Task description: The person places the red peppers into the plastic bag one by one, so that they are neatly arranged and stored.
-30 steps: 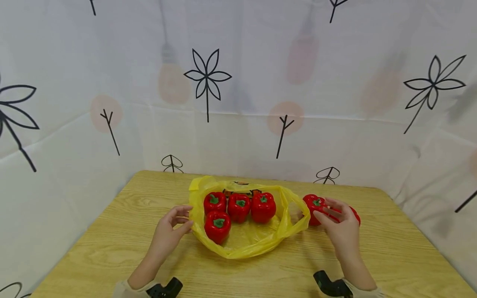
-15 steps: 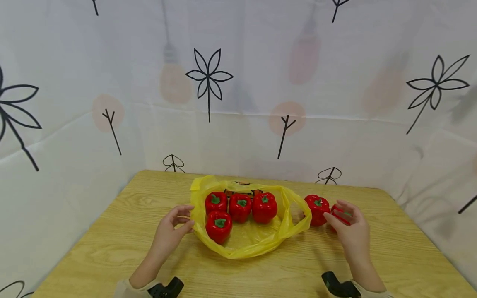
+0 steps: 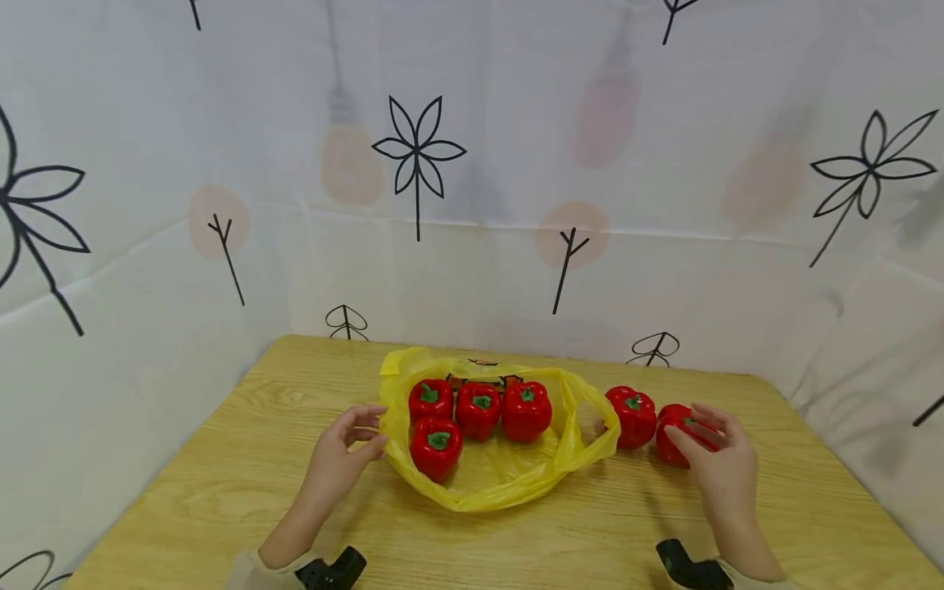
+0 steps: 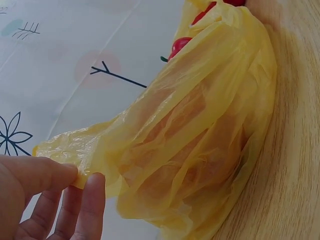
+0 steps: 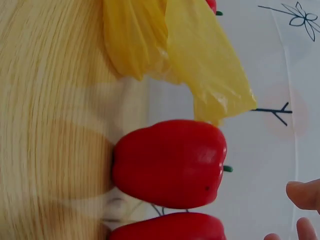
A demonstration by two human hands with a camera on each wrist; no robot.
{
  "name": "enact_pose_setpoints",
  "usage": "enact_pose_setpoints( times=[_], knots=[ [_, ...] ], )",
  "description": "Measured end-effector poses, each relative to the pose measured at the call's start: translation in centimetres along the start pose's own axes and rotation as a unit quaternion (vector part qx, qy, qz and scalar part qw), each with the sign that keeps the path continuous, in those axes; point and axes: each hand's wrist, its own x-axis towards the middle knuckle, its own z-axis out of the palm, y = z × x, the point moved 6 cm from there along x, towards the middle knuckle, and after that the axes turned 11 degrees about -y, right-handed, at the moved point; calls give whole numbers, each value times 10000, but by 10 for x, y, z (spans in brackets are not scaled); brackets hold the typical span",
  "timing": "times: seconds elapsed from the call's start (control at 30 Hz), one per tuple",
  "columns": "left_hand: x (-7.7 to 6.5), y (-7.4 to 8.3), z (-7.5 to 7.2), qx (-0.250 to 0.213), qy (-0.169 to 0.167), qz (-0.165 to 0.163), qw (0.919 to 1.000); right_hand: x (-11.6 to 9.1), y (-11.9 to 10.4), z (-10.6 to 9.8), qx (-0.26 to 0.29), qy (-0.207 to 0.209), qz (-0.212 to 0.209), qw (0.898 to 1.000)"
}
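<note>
Red bell peppers (image 3: 479,412) with green stems stand inside a yellow plastic bag (image 3: 509,494) whose mouth is spread wide. My left hand (image 3: 335,459) pinches the bag's left edge between thumb and fingertips, and the left wrist view shows the thin film (image 4: 85,150) caught there. To the right of the bag, two more peppers sit side by side on the table: a nearer-to-bag pepper (image 3: 633,418) and an outer pepper (image 3: 671,437). My right hand (image 3: 726,459) is over the outer one, thumb and fingers spread apart; in the right wrist view its fingertips (image 5: 305,195) show above the peppers.
Everything rests on a wood-grain table (image 3: 295,373). A white cloth (image 3: 487,279) printed with flowers and branches hangs behind and at both sides. The bag's right handle loop (image 3: 601,442) reaches close to the inner loose pepper.
My right hand has moved right, from over the inner loose pepper to the outer one, uncovering both more. The left hand keeps its pinch on the bag. The view has shifted slightly.
</note>
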Motion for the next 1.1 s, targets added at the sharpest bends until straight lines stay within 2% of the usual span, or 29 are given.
enact_pose_setpoints(
  times=[0.07, 0.17, 0.4, 0.57, 0.7, 1.1],
  knots=[
    [0, 0, 0, 9, 6, 6, 10000, 0, 0, -4, -50, 10, 63, 10000],
    [-1, 0, 0, 9, 16, -11, 10000, 14, 24, -10, -96, 109, 82, 9999],
    [-2, 1, 0, 12, 17, -63, 10000, -11, -13, -15, -159, 166, 98, 9997],
    [-1, 1, 0, 19, 23, -50, 10000, 22, 38, -27, -300, 284, 87, 9991],
    [-1, 1, 0, -5, 11, -29, 10000, 37, 64, -32, -497, 247, 207, 9982],
    [0, -1, 1, -95, 16, 18, 10000, 50, 75, -37, -1070, -310, 333, 9932]
  ],
)
